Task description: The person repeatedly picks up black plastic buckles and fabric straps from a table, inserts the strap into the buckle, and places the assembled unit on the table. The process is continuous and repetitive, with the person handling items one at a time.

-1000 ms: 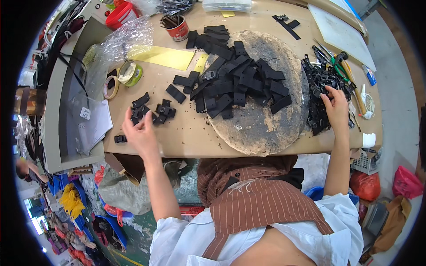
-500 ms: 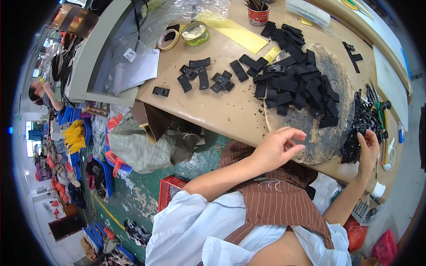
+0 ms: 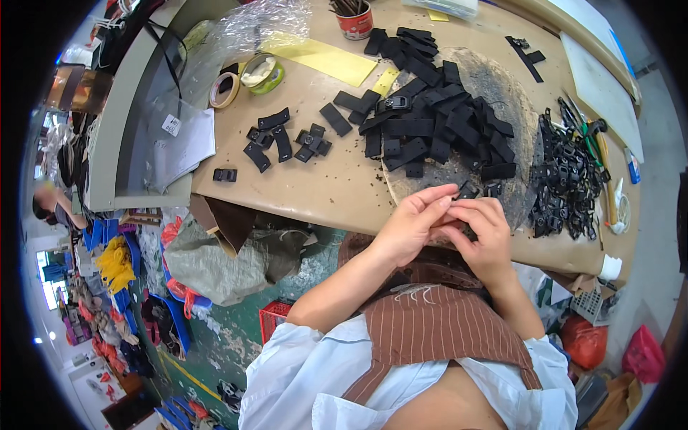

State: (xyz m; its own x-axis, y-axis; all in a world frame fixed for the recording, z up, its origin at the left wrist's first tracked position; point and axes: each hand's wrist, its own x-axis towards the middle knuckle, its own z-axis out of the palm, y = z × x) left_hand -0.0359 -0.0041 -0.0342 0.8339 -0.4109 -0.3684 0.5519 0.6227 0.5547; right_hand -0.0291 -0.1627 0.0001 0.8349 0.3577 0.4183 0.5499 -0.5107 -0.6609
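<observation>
My left hand (image 3: 414, 223) and my right hand (image 3: 486, 233) meet over the near edge of the round worn board (image 3: 516, 79), thumbs and fingers pinched together. Small black buckle parts (image 3: 467, 190) show right at the fingertips; the fingers partly cover them. Just beyond lies a heap of short black straps (image 3: 444, 118) with punched holes, one strap carrying a buckle (image 3: 393, 103). To the right of the board is a pile of black buckles (image 3: 566, 179). Several straps and buckled pieces (image 3: 311, 143) are spread on the table at left.
Pliers and other hand tools (image 3: 598, 143) lie beside the buckle pile. A red tin (image 3: 354, 21), a green tape roll (image 3: 262, 74), a masking tape roll (image 3: 224, 89) and yellow strips (image 3: 315, 57) are farther back. A grey-green sack (image 3: 208, 254) stands below the table's left edge.
My right hand has moved left from the buckle pile to meet my left hand at the board's front. Both hands have closed at the fingertips. The whole view has shifted slightly.
</observation>
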